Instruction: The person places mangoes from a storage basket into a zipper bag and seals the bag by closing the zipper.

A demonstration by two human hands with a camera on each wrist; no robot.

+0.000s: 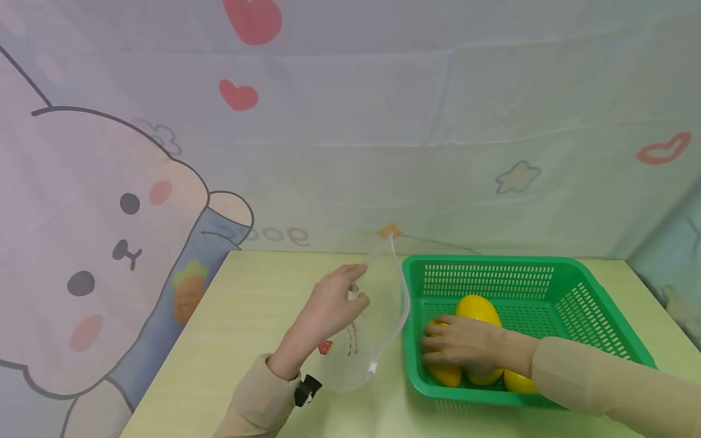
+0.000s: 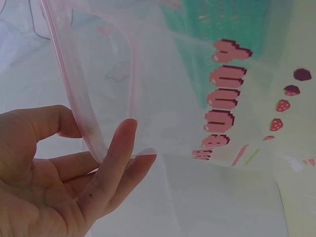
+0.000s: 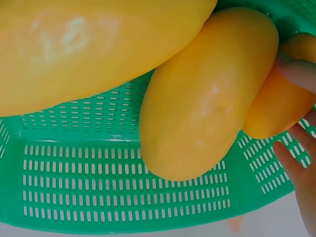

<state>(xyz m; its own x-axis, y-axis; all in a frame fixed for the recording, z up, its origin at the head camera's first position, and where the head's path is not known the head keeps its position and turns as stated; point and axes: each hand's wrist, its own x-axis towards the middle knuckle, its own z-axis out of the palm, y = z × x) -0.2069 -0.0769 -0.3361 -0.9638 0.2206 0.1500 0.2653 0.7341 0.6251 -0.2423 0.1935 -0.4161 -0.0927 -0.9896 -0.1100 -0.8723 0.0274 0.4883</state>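
Observation:
A clear plastic zip bag [image 1: 386, 304] with pink letters and strawberry prints stands with its mouth parted, facing the basket. My left hand [image 1: 331, 304] grips its rim; in the left wrist view, fingers lie on both sides of the bag's edge [image 2: 89, 126]. Inside the green basket [image 1: 493, 261], at its left end, my right hand [image 1: 471, 342] holds a yellow mango [image 1: 446, 375]. The right wrist view shows thumb and fingers around this mango [image 3: 281, 108]. Two more mangoes, a middle one [image 3: 207, 94] and a larger-looking one [image 3: 94, 49], lie beside it.
The basket rests on a pale yellow-green table [image 1: 263, 286], right of the bag. Behind hangs a printed cloth [image 1: 350, 152] with hearts and a cartoon animal. A black clip-like piece [image 1: 308, 389] sits at my left cuff.

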